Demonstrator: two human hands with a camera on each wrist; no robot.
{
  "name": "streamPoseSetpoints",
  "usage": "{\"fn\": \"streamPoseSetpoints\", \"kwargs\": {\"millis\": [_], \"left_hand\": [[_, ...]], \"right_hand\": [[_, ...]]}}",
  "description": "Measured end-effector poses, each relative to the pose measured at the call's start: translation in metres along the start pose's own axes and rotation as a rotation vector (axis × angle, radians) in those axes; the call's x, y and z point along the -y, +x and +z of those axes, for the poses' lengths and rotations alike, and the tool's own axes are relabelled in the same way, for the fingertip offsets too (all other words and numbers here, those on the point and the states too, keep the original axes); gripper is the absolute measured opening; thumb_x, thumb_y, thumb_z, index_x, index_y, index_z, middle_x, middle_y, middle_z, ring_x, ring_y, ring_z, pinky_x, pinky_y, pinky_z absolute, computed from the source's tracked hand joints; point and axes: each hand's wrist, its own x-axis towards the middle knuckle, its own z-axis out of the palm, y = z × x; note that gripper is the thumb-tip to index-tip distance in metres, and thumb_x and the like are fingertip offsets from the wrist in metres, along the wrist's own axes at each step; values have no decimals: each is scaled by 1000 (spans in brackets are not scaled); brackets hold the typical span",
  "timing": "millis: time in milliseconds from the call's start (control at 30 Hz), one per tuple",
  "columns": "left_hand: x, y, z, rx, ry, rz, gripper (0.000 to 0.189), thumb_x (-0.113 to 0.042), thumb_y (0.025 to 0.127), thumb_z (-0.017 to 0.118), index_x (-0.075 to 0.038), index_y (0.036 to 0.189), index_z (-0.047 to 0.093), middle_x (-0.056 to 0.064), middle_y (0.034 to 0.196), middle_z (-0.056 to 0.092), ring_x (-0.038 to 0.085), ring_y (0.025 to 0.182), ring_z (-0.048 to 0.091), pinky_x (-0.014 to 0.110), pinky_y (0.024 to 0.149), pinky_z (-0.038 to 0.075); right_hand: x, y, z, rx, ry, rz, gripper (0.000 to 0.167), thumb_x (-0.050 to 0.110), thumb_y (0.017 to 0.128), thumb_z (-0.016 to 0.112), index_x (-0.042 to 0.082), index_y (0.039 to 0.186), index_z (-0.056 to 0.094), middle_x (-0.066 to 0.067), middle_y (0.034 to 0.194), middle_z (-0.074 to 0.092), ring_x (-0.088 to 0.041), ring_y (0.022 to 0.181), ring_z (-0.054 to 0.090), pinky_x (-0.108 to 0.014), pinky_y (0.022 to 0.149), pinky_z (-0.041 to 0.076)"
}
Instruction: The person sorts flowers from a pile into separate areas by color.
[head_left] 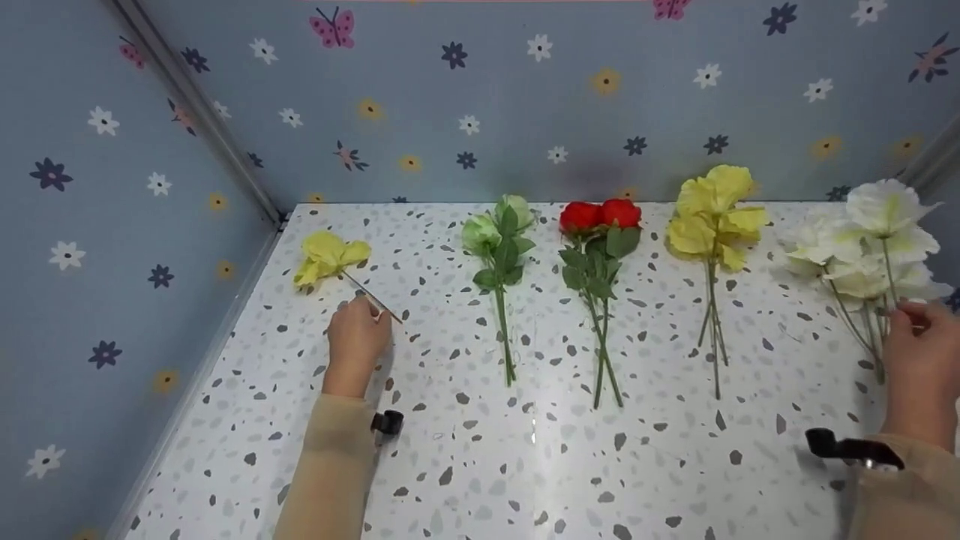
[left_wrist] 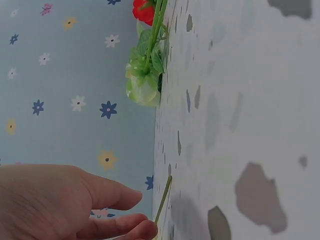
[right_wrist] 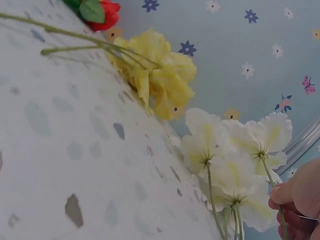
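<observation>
A single yellow flower [head_left: 330, 255] lies at the left of the table, its stem slanting towards the front right. My left hand [head_left: 358, 334] is at this stem [left_wrist: 164, 200]; in the left wrist view the thumb and fingers stand apart, with the stem beside the fingertips. At the far right my right hand [head_left: 921, 360] pinches the stem of a white flower [head_left: 887, 208]. In the right wrist view thumb and fingers close round that stem [right_wrist: 270, 175]. More white flowers [head_left: 855, 274] lie just beneath and beside it, their stems partly behind the hand.
Between the hands lie pale green flowers [head_left: 480, 234], red roses [head_left: 600, 216] and a bunch of yellow flowers [head_left: 712, 217], stems pointing towards me. A flower-patterned wall [head_left: 525, 97] stands along the back of the speckled table [head_left: 540, 472], another panel [head_left: 112, 225] along the left.
</observation>
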Motion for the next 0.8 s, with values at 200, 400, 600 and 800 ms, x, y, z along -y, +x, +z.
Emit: {"fn": "streamPoseSetpoints", "kwargs": {"millis": [200,400,600,800], "left_hand": [[5,1,2,12,-17,-13,21,-12,105,62,6,95,66,24,94,69,44,91,65,57,87,52],[13,6,9,29,-51,-4,29,-18,106,61,-1,83,63,14,80,63,33,77,60,49,75,51],[0,3,2,104,-28,-93,29,-22,110,59,2,95,66,17,90,65,34,84,60,47,79,52],[3,8,5,71,0,-62,39,-28,109,63,6,91,67,25,95,66,43,90,63,56,85,53]], "right_hand": [[-13,3,8,29,-59,-27,45,17,117,41,-5,153,56,-30,148,57,-39,114,59,-23,65,36],[-19,4,6,46,-65,-32,46,19,116,43,-7,151,57,-32,148,56,-42,109,60,-25,63,38],[-18,3,3,77,-77,18,49,23,116,42,-7,152,55,-32,149,54,-40,106,59,-26,61,39],[-16,1,1,98,-79,58,49,23,114,45,-4,154,54,-30,151,54,-38,111,58,-28,66,40]]}}
